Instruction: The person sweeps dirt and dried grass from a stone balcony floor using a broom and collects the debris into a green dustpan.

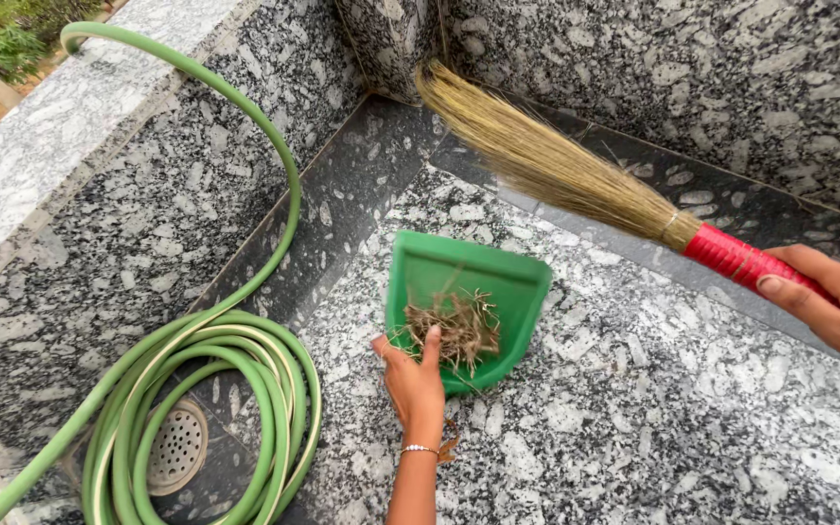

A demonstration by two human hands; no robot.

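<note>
My left hand (414, 382) grips the near end of a green plastic dustpan (498, 275) that rests on the speckled granite floor. A clump of dry grass and twigs (459, 328) lies inside the pan, under my thumb. My right hand (833, 301) holds the red-wrapped handle (731, 255) of a straw broom. Its bristles (537, 156) are raised off the floor and stretch up and to the left toward the corner of the granite walls, beyond the pan.
A coiled green garden hose (201, 389) lies at the left, one end rising over the low granite wall (99, 194). A round metal floor drain (177, 445) sits inside the coil. Granite walls (682, 68) close the far side.
</note>
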